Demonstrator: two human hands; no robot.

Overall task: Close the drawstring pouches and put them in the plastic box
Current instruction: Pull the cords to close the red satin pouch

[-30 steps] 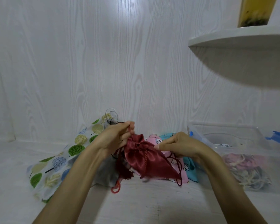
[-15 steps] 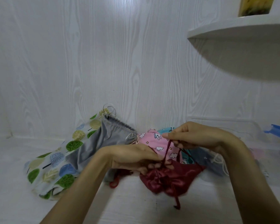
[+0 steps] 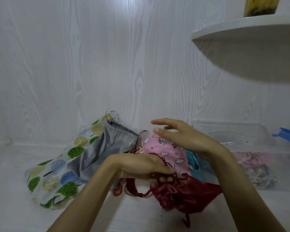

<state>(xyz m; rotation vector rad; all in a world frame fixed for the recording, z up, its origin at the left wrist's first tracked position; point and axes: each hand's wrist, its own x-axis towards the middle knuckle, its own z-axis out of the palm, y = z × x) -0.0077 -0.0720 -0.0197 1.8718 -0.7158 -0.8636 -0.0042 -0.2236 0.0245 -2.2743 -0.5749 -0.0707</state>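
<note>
My left hand (image 3: 141, 166) fingers clutch the dark red pouch (image 3: 186, 195) by its gathered neck at lower centre — it stretches rightward across the white desk (image 3: 15, 190). My right hand (image 3: 182, 136) hovers, fingers released, before a white wood-grain wall (image 3: 107, 64).

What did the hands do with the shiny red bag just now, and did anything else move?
The red pouch came down from mid-air to the table and toward the box. The right hand let go of its cord and now hovers open over the pink pouch. The left hand still grips the red pouch's neck. The tree-print pouch, grey pouch and plastic box stayed put.
</note>
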